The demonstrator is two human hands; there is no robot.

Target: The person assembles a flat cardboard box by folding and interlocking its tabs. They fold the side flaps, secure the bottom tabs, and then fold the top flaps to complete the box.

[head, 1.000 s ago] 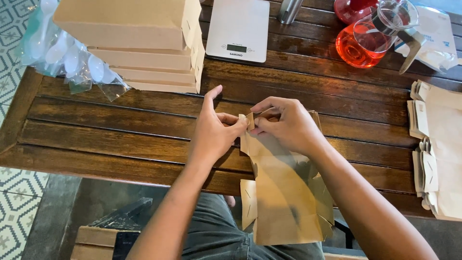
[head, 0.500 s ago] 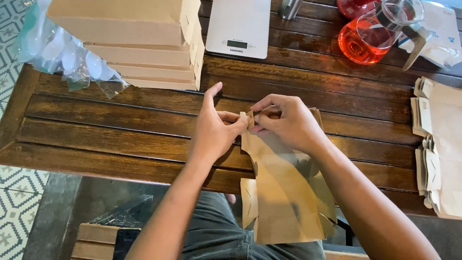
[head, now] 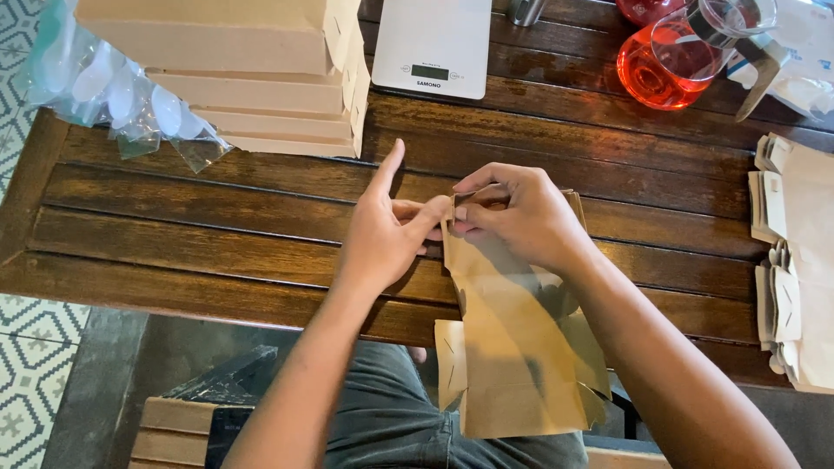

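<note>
both hands meet at the top edge of a brown paper bag [head: 512, 347] that lies across the near edge of the dark wooden table [head: 217, 234] and hangs over the person's lap. the left hand [head: 382, 234] pinches the bag's upper left corner between thumb and bent fingers, its index finger sticking straight up and free. the right hand [head: 521, 217] is curled over the top of the bag, fingertips closed on the same folded edge, touching the left thumb. a second bag of the same paper lies under the first, just showing at its lower left. at the far left of the table stands a stack of flat cardboard boxes [head: 261, 78], with clear plastic packets [head: 113, 95] beside it. a white kitchen scale [head: 432, 48] sits behind the hands, a glass jug of red liquid [head: 669, 61] to its right, and a pile of more paper bags [head: 795, 260] along the right edge, well apart from the hands
</note>
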